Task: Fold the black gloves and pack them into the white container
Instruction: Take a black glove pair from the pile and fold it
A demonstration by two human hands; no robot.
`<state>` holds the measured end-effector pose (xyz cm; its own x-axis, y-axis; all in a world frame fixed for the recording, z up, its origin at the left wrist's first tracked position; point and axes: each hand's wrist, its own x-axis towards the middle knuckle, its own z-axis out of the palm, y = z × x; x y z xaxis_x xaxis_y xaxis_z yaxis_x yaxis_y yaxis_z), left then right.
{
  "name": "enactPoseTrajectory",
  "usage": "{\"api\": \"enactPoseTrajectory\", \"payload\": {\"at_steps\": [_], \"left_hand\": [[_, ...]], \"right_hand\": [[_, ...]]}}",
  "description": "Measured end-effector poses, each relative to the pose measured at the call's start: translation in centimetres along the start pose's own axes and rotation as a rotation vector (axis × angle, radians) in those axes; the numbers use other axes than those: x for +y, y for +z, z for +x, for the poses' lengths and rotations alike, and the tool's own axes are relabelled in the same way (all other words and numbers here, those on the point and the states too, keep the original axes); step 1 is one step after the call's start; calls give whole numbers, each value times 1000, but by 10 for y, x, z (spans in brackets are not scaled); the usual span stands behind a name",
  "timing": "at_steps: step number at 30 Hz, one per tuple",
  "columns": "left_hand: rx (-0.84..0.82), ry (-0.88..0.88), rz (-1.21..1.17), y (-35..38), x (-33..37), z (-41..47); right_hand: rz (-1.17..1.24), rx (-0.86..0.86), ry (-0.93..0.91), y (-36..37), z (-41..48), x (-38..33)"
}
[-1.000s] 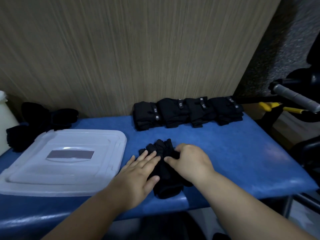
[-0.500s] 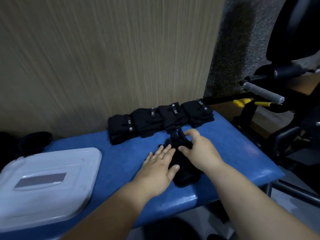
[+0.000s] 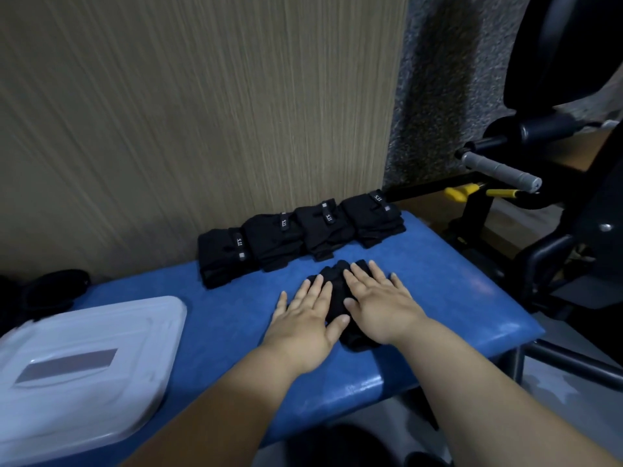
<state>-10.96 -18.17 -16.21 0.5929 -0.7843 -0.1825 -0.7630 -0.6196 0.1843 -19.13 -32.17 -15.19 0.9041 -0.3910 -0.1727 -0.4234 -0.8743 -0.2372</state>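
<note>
Container (image 3: pixel 135 332) left — folded gloves (image 3: pixel 269 244) rear

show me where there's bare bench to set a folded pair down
Bare bench lies between the white container and the left hand, and right of the right hand to the bench edge. Crowded: the wall side, lined with folded gloves, and the glove under both hands.

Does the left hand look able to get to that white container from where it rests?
Probably yes. The left hand lies flat on the black glove, and the white container sits to its left on the same blue bench, with only bare bench between them. Its lid looks shut, though.
</note>
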Motion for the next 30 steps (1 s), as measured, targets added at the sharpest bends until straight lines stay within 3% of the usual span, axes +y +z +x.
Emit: {"api": "enactPoseTrajectory", "payload": {"at_steps": [7,14,17,24,30], "left_hand": [[-25,-57,-3,-9,-17,-13],[206,-138,-41,-33,-74,-56],[308,-267,-10,-44,-112,-82],[493,-636,-256,-58,-204,-134],[498,-774,-370,-56,-279,-149]], "right_hand": [[12,89,7,-4,-6,-5],[147,416,-231,-3,-8,-59],[191,392,-332,11,-7,-95],[355,288,-460,37,17,-196],[398,240,-543,49,69,-296]]}}
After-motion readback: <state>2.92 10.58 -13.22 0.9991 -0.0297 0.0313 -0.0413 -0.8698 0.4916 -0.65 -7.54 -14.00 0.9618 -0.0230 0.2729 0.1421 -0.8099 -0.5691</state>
